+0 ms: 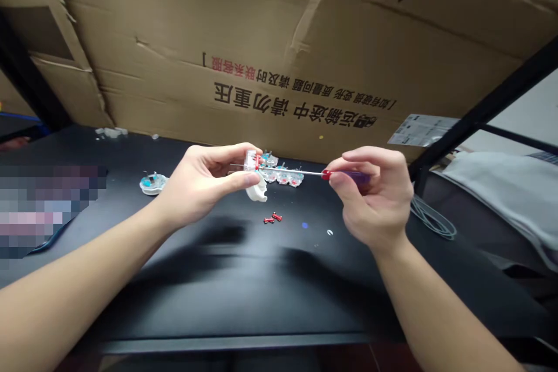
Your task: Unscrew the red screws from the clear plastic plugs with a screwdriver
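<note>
Head view, forward and down

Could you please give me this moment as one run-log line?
left hand: holding white-and-clear part | right hand: holding screwdriver, aimed at that part, tip contact unclear | dark tabletop: small red pieces lying loose

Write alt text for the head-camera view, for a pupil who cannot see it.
A person's left hand holds a small white-and-clear part while the right hand points a purple-handled screwdriver at it. Small red pieces lie nearer on the dark table; printed cardboard stands behind.
</note>
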Tool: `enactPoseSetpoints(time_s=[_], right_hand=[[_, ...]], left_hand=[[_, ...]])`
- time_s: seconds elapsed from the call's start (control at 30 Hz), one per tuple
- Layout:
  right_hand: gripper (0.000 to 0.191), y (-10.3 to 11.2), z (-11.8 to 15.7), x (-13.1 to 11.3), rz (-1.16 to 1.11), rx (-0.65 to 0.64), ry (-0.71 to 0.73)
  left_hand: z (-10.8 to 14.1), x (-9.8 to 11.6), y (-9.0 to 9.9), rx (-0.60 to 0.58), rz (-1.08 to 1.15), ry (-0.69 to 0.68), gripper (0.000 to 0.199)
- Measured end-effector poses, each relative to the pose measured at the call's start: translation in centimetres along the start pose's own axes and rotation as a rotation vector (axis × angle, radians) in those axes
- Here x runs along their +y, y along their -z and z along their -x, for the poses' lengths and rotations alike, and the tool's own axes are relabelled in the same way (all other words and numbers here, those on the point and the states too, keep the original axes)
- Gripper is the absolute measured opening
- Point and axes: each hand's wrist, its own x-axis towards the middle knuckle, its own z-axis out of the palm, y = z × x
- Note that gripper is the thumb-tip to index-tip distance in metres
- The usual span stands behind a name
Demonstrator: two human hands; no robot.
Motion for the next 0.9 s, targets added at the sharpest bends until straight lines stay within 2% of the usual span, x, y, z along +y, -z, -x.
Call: enactPoseSetpoints(time_s=[0.1,0.17,0.23,0.3,0.37,0.47,0.77,0.9], right_hand=[[0.024,0.05,-0.08,-0.12,-0.013,0.006,0.053],[0.024,0.23,-0.23,-0.1,0.021,-0.08,0.012],[0.014,0.4,-0.41,-0.01,0.105,-0.197,-0.021],[0.014,0.5,-0.56,0.07,0.174,-0.254,-0.011],[0.02,0.49,-0.65,0.08,0.191,-0.221,0.004],[0.021,0.43,-0.64,-0.04,0.182,-0.15,0.009],[0.02,0.14,-0.44,0.01,0.187,-0.176,0.035],[0.023,0.05,-0.38,0.09,0.167,-0.188,-0.003]], left_hand=[[-0.05,-0.04,-0.03,-0.004,0.005,-0.004,0.024],[-0.05,-0.06,-0.05,-0.001,0.004,-0.002,0.025],[-0.02,0.0,-0.11,0.012,-0.007,0.004,0.028],[0.02,0.09,-0.2,0.029,-0.013,0.0,0.03],[0.06,0.18,-0.31,0.037,-0.005,-0.015,0.032],[0.12,0.25,-0.44,0.029,0.015,-0.044,0.032],[0.35,0.43,-0.75,-0.007,0.051,-0.03,0.034],[0.34,0.34,-0.79,-0.011,0.036,-0.033,0.035]])
